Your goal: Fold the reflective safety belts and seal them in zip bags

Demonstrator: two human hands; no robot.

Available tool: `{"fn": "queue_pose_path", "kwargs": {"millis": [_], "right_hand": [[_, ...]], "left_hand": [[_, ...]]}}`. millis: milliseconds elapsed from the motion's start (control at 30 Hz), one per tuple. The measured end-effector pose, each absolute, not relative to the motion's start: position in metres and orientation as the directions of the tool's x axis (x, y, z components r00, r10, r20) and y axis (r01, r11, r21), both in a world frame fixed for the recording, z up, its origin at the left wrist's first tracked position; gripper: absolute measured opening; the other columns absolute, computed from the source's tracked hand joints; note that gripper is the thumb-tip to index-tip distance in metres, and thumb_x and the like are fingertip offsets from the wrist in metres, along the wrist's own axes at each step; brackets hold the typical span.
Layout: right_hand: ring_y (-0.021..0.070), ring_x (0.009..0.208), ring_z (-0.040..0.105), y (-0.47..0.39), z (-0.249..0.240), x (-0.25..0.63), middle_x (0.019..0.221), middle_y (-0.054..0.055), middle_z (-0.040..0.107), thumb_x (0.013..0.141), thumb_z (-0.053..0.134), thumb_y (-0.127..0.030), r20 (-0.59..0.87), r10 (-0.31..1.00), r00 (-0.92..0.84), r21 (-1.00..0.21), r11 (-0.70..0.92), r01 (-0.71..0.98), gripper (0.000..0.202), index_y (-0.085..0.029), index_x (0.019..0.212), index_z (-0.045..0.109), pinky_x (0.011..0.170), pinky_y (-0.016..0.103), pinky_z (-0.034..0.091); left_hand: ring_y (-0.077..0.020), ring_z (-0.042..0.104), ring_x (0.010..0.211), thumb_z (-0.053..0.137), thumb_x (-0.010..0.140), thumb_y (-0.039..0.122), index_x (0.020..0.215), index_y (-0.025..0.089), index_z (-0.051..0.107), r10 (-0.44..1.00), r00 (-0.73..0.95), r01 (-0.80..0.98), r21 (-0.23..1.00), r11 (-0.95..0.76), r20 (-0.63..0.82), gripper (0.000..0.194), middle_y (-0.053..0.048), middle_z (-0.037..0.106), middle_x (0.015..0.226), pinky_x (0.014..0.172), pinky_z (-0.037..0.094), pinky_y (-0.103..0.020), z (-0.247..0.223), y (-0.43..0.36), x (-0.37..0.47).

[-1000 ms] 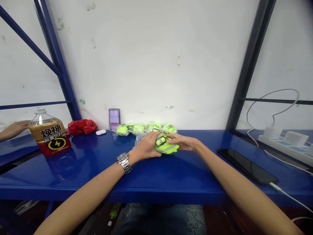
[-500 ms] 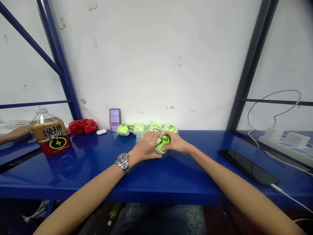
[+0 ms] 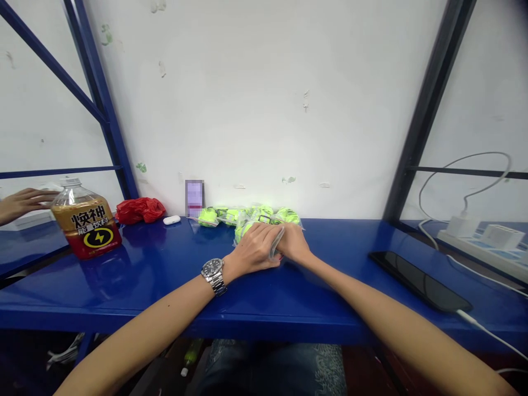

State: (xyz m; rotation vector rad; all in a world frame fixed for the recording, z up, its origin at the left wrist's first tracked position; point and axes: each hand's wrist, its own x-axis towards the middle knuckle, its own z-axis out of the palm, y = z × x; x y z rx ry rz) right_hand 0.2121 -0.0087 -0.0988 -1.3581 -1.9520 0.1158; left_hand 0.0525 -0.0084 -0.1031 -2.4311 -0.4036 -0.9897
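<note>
Over the blue table my left hand (image 3: pixel 256 247), with a steel watch on its wrist, is closed on a clear plastic bag (image 3: pixel 277 242). A bright yellow-green bundle (image 3: pixel 244 230) shows behind its knuckles, inside clear plastic. My right hand (image 3: pixel 292 242) is closed at the bag's right side, its fingers touching the edge near my left fingertips. Several yellow-green bundles in clear bags (image 3: pixel 208 216) lie in a row along the wall, just beyond both hands.
A large drink bottle (image 3: pixel 87 223) and a red plastic bag (image 3: pixel 140 210) stand left, near a white case (image 3: pixel 171 220) and an upright phone (image 3: pixel 194 198). A black phone (image 3: pixel 418 280) charges at right beside a power strip (image 3: pixel 482 245). Another person's hand (image 3: pixel 25 203) is far left.
The yellow-green bundle that showed between my hands is now out of sight there, and bag plastic shows instead. My hands are closer together. The other person's hand has risen.
</note>
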Motion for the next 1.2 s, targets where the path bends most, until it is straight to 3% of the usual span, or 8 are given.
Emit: {"fn": "queue_pose_path", "kwargs": {"millis": [167,333,433,633,767,900,1067,1200], "right_hand": [[0.0096,0.058,0.038,0.0,-0.093,0.229,0.062,-0.005,0.045,0.063,0.071,-0.032,0.499,0.755,-0.425,-0.619,0.654,0.436,0.024,-0.017,0.07,0.053,0.053,0.023,0.031],[0.012,0.053,0.05,-0.005,-0.086,0.24,0.06,-0.003,0.051,0.079,0.061,-0.049,0.426,0.751,-0.504,-0.762,0.599,0.248,0.032,-0.018,0.075,0.051,0.052,0.025,0.041],[0.0119,0.044,0.05,-0.008,-0.088,0.236,0.051,-0.003,0.051,0.08,0.058,-0.047,0.432,0.796,-0.423,-0.734,0.583,0.349,0.033,-0.02,0.066,0.047,0.045,0.024,0.037],[0.006,0.043,0.029,-0.007,-0.09,0.221,0.042,-0.006,0.027,0.072,0.054,-0.026,0.578,0.78,-0.239,-0.526,0.581,0.621,0.038,-0.02,0.047,0.026,0.045,0.022,0.022],[0.0085,0.048,0.034,-0.014,-0.089,0.214,0.046,-0.002,0.037,0.07,0.053,-0.022,0.575,0.801,-0.167,-0.408,0.458,0.79,0.029,-0.018,0.046,0.037,0.048,0.025,0.022],[0.0125,0.05,0.042,-0.022,-0.088,0.212,0.055,0.005,0.05,0.074,0.053,-0.029,0.55,0.835,0.015,-0.418,0.26,0.87,0.023,-0.018,0.054,0.051,0.049,0.026,0.022],[0.0104,0.05,0.042,-0.016,-0.076,0.223,0.051,-0.003,0.042,0.074,0.059,-0.036,0.601,0.79,-0.116,-0.534,0.506,0.677,0.026,-0.018,0.06,0.047,0.049,0.023,0.029],[0.0106,0.058,0.053,-0.023,-0.062,0.236,0.081,-0.002,0.057,0.075,0.064,-0.039,0.625,0.745,-0.234,-0.598,0.649,0.47,0.043,-0.022,0.112,0.048,0.055,0.024,0.044]], "left_hand": [[-0.0288,0.063,0.102,0.061,0.077,0.032,0.129,0.012,0.041,0.099,0.626,0.466,-0.269,-0.843,0.774,0.06,-0.016,0.064,0.112,0.086,0.053,-0.043,-0.103,-0.001,0.05],[-0.0293,0.064,0.102,0.062,0.079,0.038,0.131,0.012,0.041,0.075,0.572,0.482,-0.261,-0.836,0.817,0.062,-0.017,0.064,0.113,0.086,0.054,-0.043,-0.101,0.003,0.045],[-0.0291,0.064,0.103,0.063,0.079,0.037,0.132,0.013,0.04,0.066,0.583,0.474,-0.273,-0.837,0.81,0.062,-0.017,0.064,0.113,0.087,0.054,-0.043,-0.1,-0.001,0.045],[-0.0299,0.062,0.103,0.061,0.081,0.036,0.132,0.009,0.039,-0.019,0.612,0.437,-0.357,-0.826,0.791,0.061,-0.019,0.063,0.113,0.086,0.053,-0.044,-0.096,-0.011,0.054],[-0.0301,0.061,0.105,0.057,0.085,0.036,0.132,0.008,0.038,-0.039,0.665,0.409,-0.407,-0.817,0.746,0.058,-0.02,0.062,0.115,0.087,0.051,-0.046,-0.098,-0.015,0.056],[-0.0295,0.06,0.105,0.057,0.086,0.035,0.134,0.009,0.036,-0.051,0.672,0.393,-0.414,-0.821,0.739,0.058,-0.019,0.061,0.115,0.087,0.051,-0.045,-0.099,-0.016,0.056],[-0.0281,0.058,0.105,0.064,0.082,0.041,0.144,0.014,0.019,0.049,0.495,0.498,-0.237,-0.834,0.867,0.081,-0.017,0.057,0.116,0.088,0.05,-0.043,-0.095,-0.013,0.057],[-0.0267,0.054,0.107,0.069,0.077,0.038,0.145,0.022,0.016,0.26,0.33,0.558,0.035,-0.829,0.907,0.088,-0.014,0.051,0.12,0.09,0.047,-0.045,-0.084,-0.013,0.055]]}}
